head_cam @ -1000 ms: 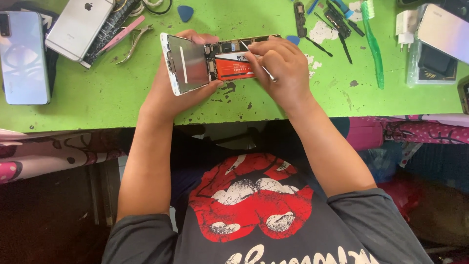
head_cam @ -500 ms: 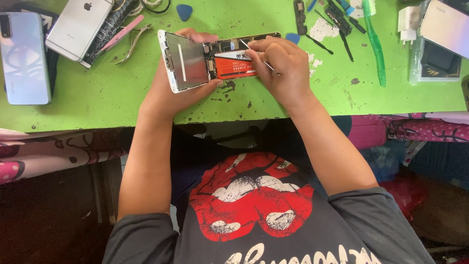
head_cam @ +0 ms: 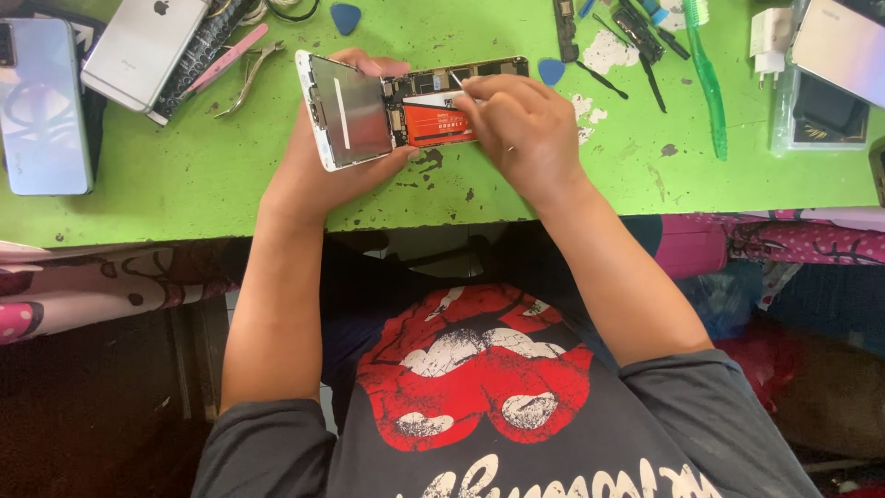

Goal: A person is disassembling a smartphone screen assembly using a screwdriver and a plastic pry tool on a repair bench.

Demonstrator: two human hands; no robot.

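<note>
- The left hand (head_cam: 318,171) cups an opened phone (head_cam: 406,106) from beneath, fingers curled round its far long edge and thumb along the near one — a firm grip, holding it just above the green table (head_cam: 184,184), close to the near edge and about midway along it.
- The opened phone is a flat white-rimmed slab with its back off: a dull grey metal plate covers one half, a glossy red-orange battery and dark circuit parts fill the other.
- The right hand (head_cam: 521,129) rests on the battery end, fingers pinched shut round a thin metal tool (head_cam: 455,80) whose pale tip touches the phone's insides near the far rim.
- The table top is painted bright green, scuffed and chipped, with dark specks along the near edge.
- Toward the left edge lies a smooth pale-blue phone (head_cam: 41,106); beside it, at the far left corner, a silver phone (head_cam: 143,46) sits on a dark textured case.
- Pink tweezers (head_cam: 226,57) and small metal pliers (head_cam: 249,78) lie just beside that case.
- Two blue teardrop picks (head_cam: 346,17) lie along the far edge — one near the opened phone's end.
- A translucent green toothbrush (head_cam: 708,83) lies toward the right, near a white charger plug (head_cam: 767,32).
</note>
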